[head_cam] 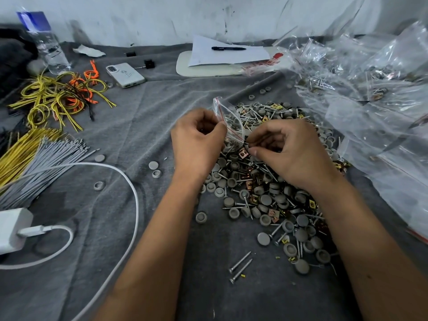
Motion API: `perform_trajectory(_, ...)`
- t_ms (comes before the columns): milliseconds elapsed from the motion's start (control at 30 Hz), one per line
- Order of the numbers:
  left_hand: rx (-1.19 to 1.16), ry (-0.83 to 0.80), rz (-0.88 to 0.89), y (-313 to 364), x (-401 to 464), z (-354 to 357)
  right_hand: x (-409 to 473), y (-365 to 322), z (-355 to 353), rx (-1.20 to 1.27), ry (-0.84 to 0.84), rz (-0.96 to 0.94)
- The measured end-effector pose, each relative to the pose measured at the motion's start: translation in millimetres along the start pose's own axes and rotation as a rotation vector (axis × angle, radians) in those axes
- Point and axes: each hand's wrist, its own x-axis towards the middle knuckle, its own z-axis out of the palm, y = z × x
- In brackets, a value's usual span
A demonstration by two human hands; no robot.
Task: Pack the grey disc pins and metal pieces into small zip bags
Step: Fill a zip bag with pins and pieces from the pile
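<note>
Leftmost, yellow wires (46,93) and a white charger (14,229) lie on the grey cloth (129,126). Centrally, the left hand (196,140) pinches a small clear zip bag (228,120) with a red seal line, some grey discs inside. Rightward, the right hand (284,151), fingers curled, pinches pieces atop the pile of grey disc pins, screws and brassy clips (266,200).

Left hand (196,140) curled fingers hide grip on zip bag (229,121). Right hand (284,147) fingertip contents unclear, perhaps one metal piece. Charger (12,229) cut off at left edge.
</note>
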Motion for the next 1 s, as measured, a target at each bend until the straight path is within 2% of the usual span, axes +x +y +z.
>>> perform_trajectory(267, 0.023, 0.008, 0.001, 1, -1, 0, 1, 2, 0, 0.054, 0.073, 0.022)
perform_trajectory(500, 0.073, 0.039, 0.031, -1, -2, 2, 1, 1, 3, 0.028, 0.137, 0.026)
perform_trajectory(567, 0.084, 0.041, 0.058, -1, -3, 3, 0, -1, 2, -0.043, 0.12, -0.009)
perform_trajectory(667, 0.063, 0.057, 0.061, -3, -2, 2, 0, -4, -1, -0.24, 0.0, -0.093)
perform_trajectory(833, 0.024, 0.077, 0.029, -4, -1, 2, -4, -12, -10, -0.36, -0.39, -0.021)
perform_trajectory(1000, 0.028, 0.079, 0.029, -5, 0, 3, -5, -18, -18, -0.45, -0.48, 0.065)
